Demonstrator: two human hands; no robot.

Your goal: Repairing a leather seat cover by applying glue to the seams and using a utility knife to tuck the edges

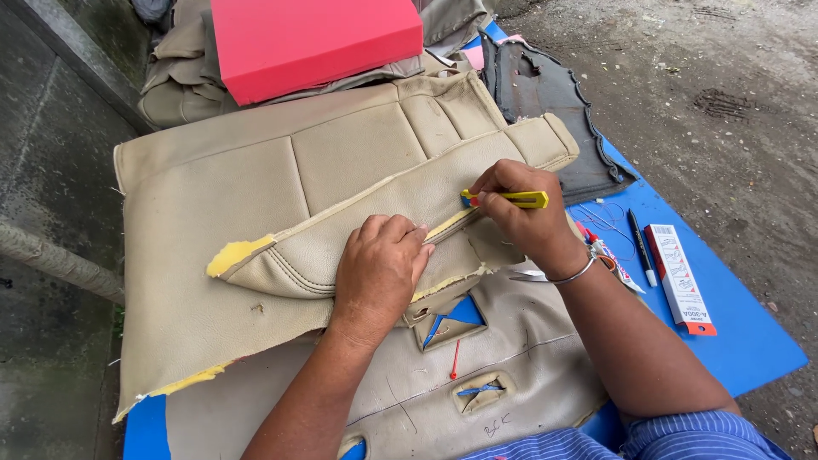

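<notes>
Right hand (521,215): I log its grip closed around a yellow utility knife (511,198), fingers curled over the handle, the blue tip end pointing left at the seam of a beige seat cover (256,196). The knife tip sits at the seam line where a folded beige panel (358,243) meets the cover; I cannot tell whether the blade is out. A thin metal bangle (573,274) rings that wrist. The forearm comes in from the lower right, a blue striped sleeve (682,434) at its end.

Left hand (379,268): I record it flat, palm down, fingers loosely bent, pressing on the folded panel just left of the knife; it grasps nothing. Its forearm rises from the bottom edge, roughly straight up.

Seat cover: spread across a blue desk (741,341), yellow foam backing (234,253) showing at the torn edges. Beneath it, toward me, I note a grey-beige cover piece (528,358) with cut slots through which blue shows.

Right of the hands, on the desk: a pen (642,247), a long white-and-red box (679,278), small tools partly hidden behind the wrist.

Far side: a dark grey cover (554,102), a red block (315,43) resting on further beige covers (179,77).

Containers: I see only the closed box, contents not visible.
</notes>
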